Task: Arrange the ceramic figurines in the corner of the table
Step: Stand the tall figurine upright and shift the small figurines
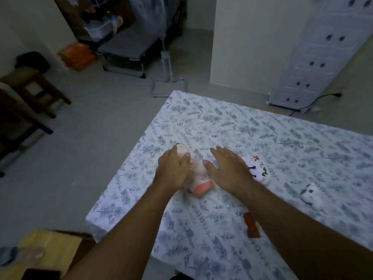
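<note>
Table (262, 138) under a white cloth with blue-grey leaf print, slightly wrinkled. Near its left edge lies a pale glossy figurine (198, 176) on its side, long axis running from the near side toward the far left corner, salmon-pink base end nearest the viewer. Left hand (174, 170) rests on its left flank, fingers curled round the far end, thumb on top. Right hand (228, 168) lies flat just beside it, fingers spread, palm down, holding nothing. Just right of that hand, a rounded white figurine (259, 168) with dark and red markings. Further right, a small white cat-like piece (311, 196). Nearer, a red-brown piece (251, 225), elongated, partly under the right forearm.
</note>
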